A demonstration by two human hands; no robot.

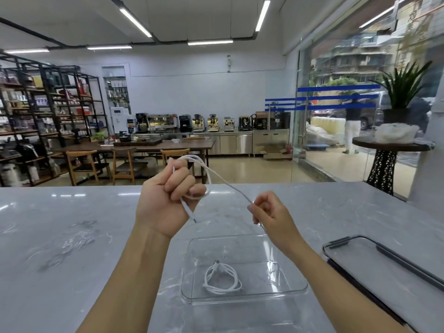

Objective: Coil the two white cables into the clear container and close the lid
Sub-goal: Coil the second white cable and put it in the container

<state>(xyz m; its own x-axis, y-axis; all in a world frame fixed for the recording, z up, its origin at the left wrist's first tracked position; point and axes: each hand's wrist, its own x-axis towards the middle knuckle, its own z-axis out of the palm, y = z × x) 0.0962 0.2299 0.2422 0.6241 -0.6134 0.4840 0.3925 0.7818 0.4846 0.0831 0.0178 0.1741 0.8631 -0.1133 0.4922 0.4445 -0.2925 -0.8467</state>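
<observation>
Head view: left hand (165, 200) and right hand (271, 212) grip one cable (223, 180); another cable (222, 278) lies coiled in the container (298, 288); no legible writing.

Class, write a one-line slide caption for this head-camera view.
Left hand and right hand loop the second cable above the clear container, first cable coiled inside.

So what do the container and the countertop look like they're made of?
The container looks like clear, glossy plastic, possibly glass: the coiled cable and counter show through its walls. The countertop looks like polished grey marble or imitation stone: pale veining, mirrored ceiling lights.
</observation>
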